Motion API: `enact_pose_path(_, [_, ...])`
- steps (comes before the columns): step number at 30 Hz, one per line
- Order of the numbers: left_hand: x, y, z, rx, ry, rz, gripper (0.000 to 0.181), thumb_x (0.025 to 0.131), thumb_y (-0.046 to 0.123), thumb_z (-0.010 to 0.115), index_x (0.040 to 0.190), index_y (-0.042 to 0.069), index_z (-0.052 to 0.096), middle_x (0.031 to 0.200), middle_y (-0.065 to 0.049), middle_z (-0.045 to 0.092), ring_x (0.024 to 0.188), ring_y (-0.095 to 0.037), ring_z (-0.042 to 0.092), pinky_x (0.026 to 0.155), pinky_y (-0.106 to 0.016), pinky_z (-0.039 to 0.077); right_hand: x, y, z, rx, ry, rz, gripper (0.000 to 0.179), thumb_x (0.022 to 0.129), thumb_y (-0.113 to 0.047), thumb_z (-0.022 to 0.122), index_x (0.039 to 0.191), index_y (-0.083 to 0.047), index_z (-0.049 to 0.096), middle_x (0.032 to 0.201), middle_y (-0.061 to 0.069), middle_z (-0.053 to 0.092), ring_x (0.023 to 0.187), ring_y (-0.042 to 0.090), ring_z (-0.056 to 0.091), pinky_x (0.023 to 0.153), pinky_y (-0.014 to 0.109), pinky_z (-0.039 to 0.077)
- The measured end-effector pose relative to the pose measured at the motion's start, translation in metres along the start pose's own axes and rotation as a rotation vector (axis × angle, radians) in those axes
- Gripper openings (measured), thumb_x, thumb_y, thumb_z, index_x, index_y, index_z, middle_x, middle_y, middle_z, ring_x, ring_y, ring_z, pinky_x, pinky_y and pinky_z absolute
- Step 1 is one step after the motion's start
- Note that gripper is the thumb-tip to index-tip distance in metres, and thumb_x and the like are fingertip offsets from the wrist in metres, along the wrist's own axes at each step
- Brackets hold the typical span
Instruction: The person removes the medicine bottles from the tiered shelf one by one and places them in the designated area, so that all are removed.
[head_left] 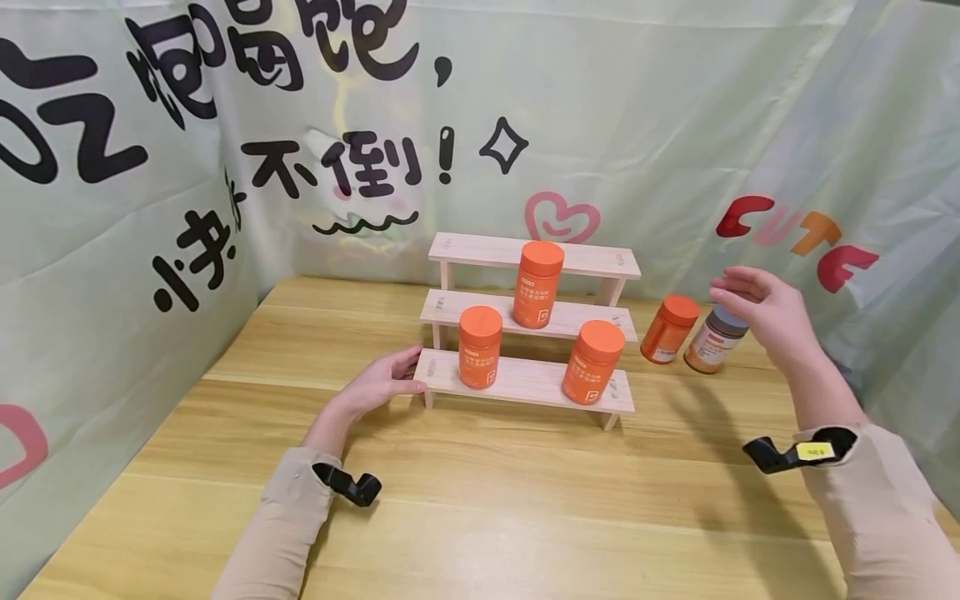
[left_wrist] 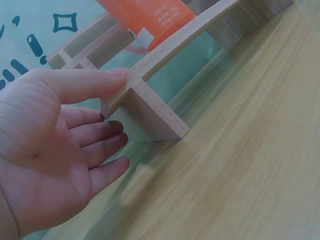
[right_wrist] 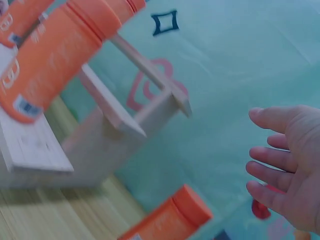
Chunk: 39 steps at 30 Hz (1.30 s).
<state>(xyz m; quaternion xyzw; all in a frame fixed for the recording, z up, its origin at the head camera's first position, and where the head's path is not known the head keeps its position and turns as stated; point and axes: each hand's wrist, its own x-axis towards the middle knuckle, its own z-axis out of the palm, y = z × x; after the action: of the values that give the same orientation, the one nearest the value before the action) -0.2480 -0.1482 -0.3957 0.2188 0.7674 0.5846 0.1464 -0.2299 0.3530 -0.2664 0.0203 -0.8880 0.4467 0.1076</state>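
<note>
Word "CUTE" (head_left: 797,237) on backdrop, orange jars' labels unreadable (head_left: 537,285)

The front of the counter (head_left: 480,508) lay bare, open room for either hand to pass. Farther back the stepped wooden shelf (head_left: 525,379) barred the middle, with three orange bottles on its steps: one (head_left: 480,347) and another (head_left: 593,362) on the lowest, one (head_left: 537,284) on the middle. The left hand (head_left: 382,382) touched the shelf's left end. To the shelf's right (near the curtain (head_left: 862,167)) an orange bottle (head_left: 669,329) and a brown jar (head_left: 716,340) stood close together under the right hand (head_left: 765,310).
</note>
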Motion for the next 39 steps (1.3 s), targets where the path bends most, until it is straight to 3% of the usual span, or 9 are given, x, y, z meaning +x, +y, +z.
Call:
enact_pose_path(5, [0.000,-0.001,0.000,-0.008,-0.004,0.005,0.077,0.087,0.004,0.062,0.143,-0.011,0.012,0.147,-0.028,0.019,0.134,-0.039,0.022,0.109,-0.046,0.020,0.004,-0.020,0.013,-0.007,-0.052,-0.043,0.064,0.090,-0.037,0.058,0.139,-0.004,0.035,0.106,-0.021,0.054,0.093,-0.012,0.049,0.075,0.004,0.040])
enact_pose_path(9, [-0.001,0.000,0.001,-0.017,-0.005,0.012,0.077,0.087,0.004,0.062,0.143,-0.011,0.012,0.147,-0.029,0.019,0.135,-0.039,0.021,0.110,-0.046,0.020,0.004,-0.036,0.025,-0.039,-0.097,-0.059,0.067,0.089,-0.040,0.058,0.141,-0.005,0.035,0.122,0.000,0.055,0.099,-0.007,0.049,0.077,0.004,0.040])
enact_pose_path(13, [-0.002,0.000,0.000,-0.021,-0.007,0.019,0.077,0.087,0.004,0.061,0.143,-0.012,0.011,0.147,-0.029,0.018,0.134,-0.040,0.021,0.110,-0.047,0.019,0.005,-0.052,0.037,-0.032,-0.139,-0.072,0.066,0.089,-0.040,0.058,0.140,-0.006,0.035,0.132,0.016,0.049,0.109,0.006,0.049,0.079,0.005,0.040])
enact_pose_path(16, [-0.002,-0.001,0.000,-0.023,-0.009,0.020,0.077,0.087,0.004,0.061,0.143,-0.012,0.011,0.146,-0.030,0.019,0.134,-0.041,0.021,0.109,-0.047,0.019,0.006,-0.062,0.045,-0.016,-0.164,-0.073,0.066,0.089,-0.040,0.058,0.140,-0.006,0.035,0.133,0.017,0.048,0.116,0.017,0.048,0.086,0.012,0.042])
enact_pose_path(22, [-0.003,0.000,0.000,-0.016,-0.007,0.014,0.077,0.087,0.005,0.061,0.143,-0.012,0.012,0.146,-0.030,0.019,0.134,-0.040,0.022,0.109,-0.047,0.020,0.011,-0.074,0.060,0.018,-0.210,-0.086,0.065,0.090,-0.036,0.059,0.141,-0.005,0.034,0.132,0.017,0.048,0.121,0.026,0.045,0.101,0.044,0.036])
enact_pose_path(32, [-0.001,-0.001,0.000,-0.015,0.000,0.005,0.077,0.087,0.004,0.061,0.143,-0.011,0.012,0.146,-0.030,0.021,0.134,-0.040,0.023,0.109,-0.046,0.020,0.018,-0.088,0.083,0.075,-0.279,-0.147,0.063,0.089,-0.030,0.062,0.139,-0.003,0.036,0.130,0.016,0.050,0.119,0.027,0.047,0.100,0.043,0.039])
enact_pose_path(39, [0.001,-0.002,0.000,-0.022,-0.004,0.007,0.076,0.086,0.003,0.061,0.143,-0.012,0.012,0.145,-0.030,0.021,0.133,-0.041,0.023,0.109,-0.047,0.020,0.024,-0.094,0.099,0.115,-0.316,-0.129,0.064,0.088,-0.029,0.064,0.140,-0.006,0.035,0.130,0.014,0.050,0.120,0.025,0.047,0.097,0.041,0.041])
